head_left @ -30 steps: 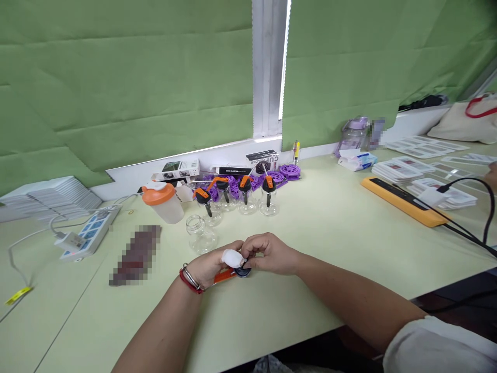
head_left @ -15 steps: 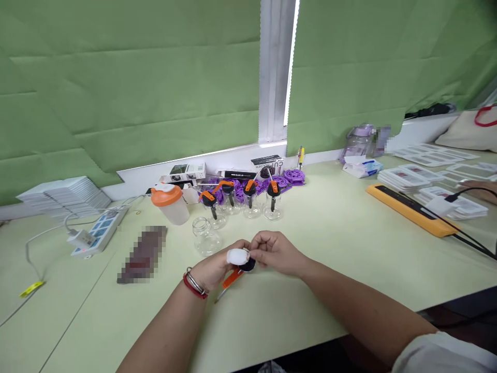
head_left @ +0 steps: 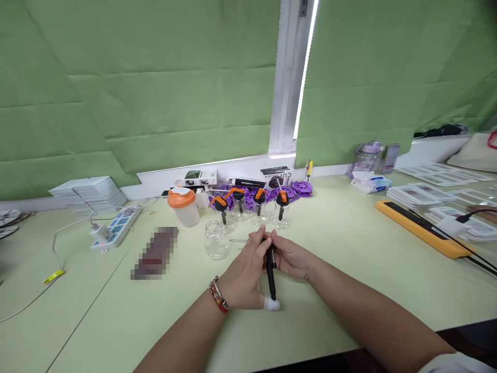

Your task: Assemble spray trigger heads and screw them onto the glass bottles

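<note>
Between my two hands is a black and orange pump lid [head_left: 271,280]. Its black tube points down towards me and its thin metal spout sticks out to the left. My left hand [head_left: 244,274] has its fingers over the top of the lid; a white cover wraps the thumb tip, at the tube's lower end. From the right side, my right hand [head_left: 293,256] pinches the same lid, whose top is mostly hidden by fingers. Beyond my left hand stands a clear glass bottle [head_left: 217,247] without a lid. Several lidded glass bottles [head_left: 281,220] with orange levers are behind it.
An orange-lidded shaker cup [head_left: 185,213], a white power strip [head_left: 120,228] and a blurred-out dark item [head_left: 155,254] lie left. Purple parts [head_left: 301,187] and small boxes [head_left: 275,173] line the wall. A yellow power strip [head_left: 419,228] and card stacks [head_left: 417,196] are right.
The pump lid has turned: its spout pointed towards me at lower left and now points left, with the black tube downward. Both hands have changed their grip, and the camera view has shifted.
</note>
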`<state>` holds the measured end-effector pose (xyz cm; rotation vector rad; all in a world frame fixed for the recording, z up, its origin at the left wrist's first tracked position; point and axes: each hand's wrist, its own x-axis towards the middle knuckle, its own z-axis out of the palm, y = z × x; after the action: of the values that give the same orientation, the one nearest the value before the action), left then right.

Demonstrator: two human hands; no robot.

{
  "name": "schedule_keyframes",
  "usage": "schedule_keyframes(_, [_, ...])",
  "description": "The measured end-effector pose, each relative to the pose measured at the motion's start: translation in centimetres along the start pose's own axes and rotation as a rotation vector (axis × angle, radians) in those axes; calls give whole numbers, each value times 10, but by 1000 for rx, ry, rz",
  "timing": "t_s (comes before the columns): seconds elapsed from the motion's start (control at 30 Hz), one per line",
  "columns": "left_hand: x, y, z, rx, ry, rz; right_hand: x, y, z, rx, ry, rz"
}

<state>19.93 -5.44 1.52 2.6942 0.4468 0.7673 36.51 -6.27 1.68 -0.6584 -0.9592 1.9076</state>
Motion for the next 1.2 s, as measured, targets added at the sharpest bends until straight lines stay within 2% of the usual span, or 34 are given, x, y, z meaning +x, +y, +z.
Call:
schedule_keyframes(0.1, [-3, -14, -7, 144, 66, 38, 6, -4, 1, -81, 40, -69])
schedule_keyframes(0.17, [-7, -25, -18, 283, 242, -9, 11, -10, 2, -92, 150, -126])
schedule_keyframes(0.23, [-12, -40, -30, 373, 569, -205, 17, -18, 1, -67, 305, -193])
schedule_keyframes(0.3, [-18, -58, -38, 342, 844, -464, 24, -26, -1, -25, 472, -262])
schedule_keyframes(0.33, [-22, -67, -39, 272, 918, -571, 27, -30, -2, -3, 541, -297])
schedule_keyframes(0.37, [-24, -75, -38, 162, 932, -676, 30, -33, -3, 16, 595, -334])
schedule_keyframes(0.43, [-28, -86, -32, -115, 862, -834, 36, -35, -3, 46, 646, -415])
schedule_keyframes(0.5, [-27, -89, -21, -366, 752, -886, 41, -34, 0, 56, 628, -506])
schedule_keyframes(0.67, [-16, -64, 3, -691, 474, -727, 39, -29, 13, -94, 477, -712])
schedule_keyframes(0.73, [-11, -50, 9, -719, 369, -649, 34, -29, 16, -239, 427, -740])
schedule_keyframes(0.8, [-7, -41, 12, -725, 317, -608, 28, -31, 16, -439, 365, -721])
schedule_keyframes(0.93, [-5, -37, 17, -753, 245, -545, 17, -35, 18, -821, 199, -628])
schedule_keyframes(1.03, [-6, -41, 22, -788, 199, -532, 13, -37, 21, -934, 123, -606])
schedule_keyframes(1.2, [-7, -44, 25, -828, 145, -550, 14, -39, 22, -979, 30, -586])
